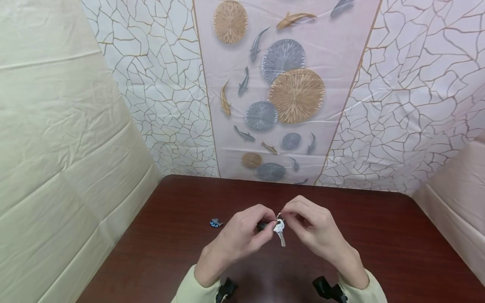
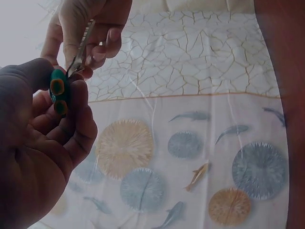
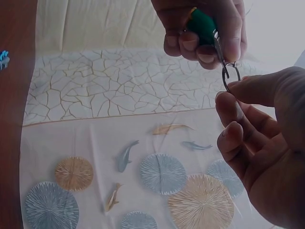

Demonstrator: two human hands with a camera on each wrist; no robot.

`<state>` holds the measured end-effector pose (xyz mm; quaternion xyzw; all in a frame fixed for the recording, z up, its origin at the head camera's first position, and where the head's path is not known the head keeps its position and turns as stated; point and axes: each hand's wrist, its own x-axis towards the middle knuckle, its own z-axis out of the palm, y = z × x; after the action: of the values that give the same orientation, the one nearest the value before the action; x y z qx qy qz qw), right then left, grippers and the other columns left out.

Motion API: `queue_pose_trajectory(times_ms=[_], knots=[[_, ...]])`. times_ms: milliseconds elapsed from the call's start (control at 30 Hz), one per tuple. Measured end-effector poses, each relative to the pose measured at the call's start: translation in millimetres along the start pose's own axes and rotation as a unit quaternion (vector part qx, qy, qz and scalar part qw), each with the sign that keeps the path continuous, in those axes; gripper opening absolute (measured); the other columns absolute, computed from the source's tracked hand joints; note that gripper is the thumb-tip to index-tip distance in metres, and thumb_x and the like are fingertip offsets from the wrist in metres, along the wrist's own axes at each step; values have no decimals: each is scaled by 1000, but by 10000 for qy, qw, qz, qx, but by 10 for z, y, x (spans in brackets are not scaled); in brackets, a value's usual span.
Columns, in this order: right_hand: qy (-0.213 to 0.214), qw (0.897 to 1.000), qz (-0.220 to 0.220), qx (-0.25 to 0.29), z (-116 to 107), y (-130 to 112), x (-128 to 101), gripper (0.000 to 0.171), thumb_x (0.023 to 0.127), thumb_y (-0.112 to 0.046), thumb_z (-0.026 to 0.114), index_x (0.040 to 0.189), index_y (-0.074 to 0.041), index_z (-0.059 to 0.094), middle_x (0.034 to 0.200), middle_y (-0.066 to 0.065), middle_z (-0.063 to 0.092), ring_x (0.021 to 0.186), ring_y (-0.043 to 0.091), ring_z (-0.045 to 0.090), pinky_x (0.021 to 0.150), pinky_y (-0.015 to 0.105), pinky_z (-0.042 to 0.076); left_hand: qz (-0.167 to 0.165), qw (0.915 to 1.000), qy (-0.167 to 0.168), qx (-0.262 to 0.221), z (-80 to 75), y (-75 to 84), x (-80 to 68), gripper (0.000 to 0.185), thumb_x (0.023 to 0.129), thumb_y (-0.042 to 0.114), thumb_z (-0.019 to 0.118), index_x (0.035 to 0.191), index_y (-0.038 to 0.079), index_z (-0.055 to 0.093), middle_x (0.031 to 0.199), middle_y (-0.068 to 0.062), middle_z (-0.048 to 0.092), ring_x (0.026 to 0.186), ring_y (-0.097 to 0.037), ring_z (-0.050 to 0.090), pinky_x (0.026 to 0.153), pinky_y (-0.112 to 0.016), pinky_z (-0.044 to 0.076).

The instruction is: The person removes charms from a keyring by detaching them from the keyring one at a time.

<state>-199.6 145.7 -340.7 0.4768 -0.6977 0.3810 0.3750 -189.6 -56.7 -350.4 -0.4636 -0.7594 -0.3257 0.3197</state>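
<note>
My left hand (image 1: 246,229) grips a small dark green piece (image 2: 59,90) with orange-rimmed round ends, mostly wrapped by the fingers. The left thumb and fingertip come right up to the bow of a silver key (image 1: 280,230), whose toothed blade points down over the table. A thin metal split ring (image 3: 225,78) passes by the key's bow. Thumb and forefinger of my right hand (image 1: 312,227) pinch this ring from the other side. Both hands are close together above the table, fingertips almost meeting at the ring.
A small blue and grey figure (image 1: 216,222) lies on the dark red-brown table (image 1: 182,198), left of my hands. Patterned cloth (image 1: 170,84) with fish and round motifs hangs behind the table. Pale fabric (image 1: 60,147) stands along the left side.
</note>
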Motion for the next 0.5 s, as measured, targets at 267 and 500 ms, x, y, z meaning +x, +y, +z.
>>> queue_pose_trajectory(times_ms=[267, 500], knots=[[-102, 9997, 178, -162, -2, 0, -12, 23, 78, 10, 69, 91, -10, 69, 84, -2, 64, 73, 2, 54, 60, 11, 41, 102, 9971, -54, 749, -65, 12, 6, 10, 87, 7, 68, 96, 9, 63, 88, 3, 64, 81, -6, 60, 76, -12, 49], [-255, 9986, 410, -213, -6, 3, -31, 31, 73, 13, 71, 90, -13, 68, 83, -7, 63, 72, -1, 53, 59, 10, 42, 318, 9891, -173, 1427, -86, 31, -2, 11, 87, 10, 70, 97, 10, 67, 87, 3, 60, 80, -10, 57, 75, -17, 49]])
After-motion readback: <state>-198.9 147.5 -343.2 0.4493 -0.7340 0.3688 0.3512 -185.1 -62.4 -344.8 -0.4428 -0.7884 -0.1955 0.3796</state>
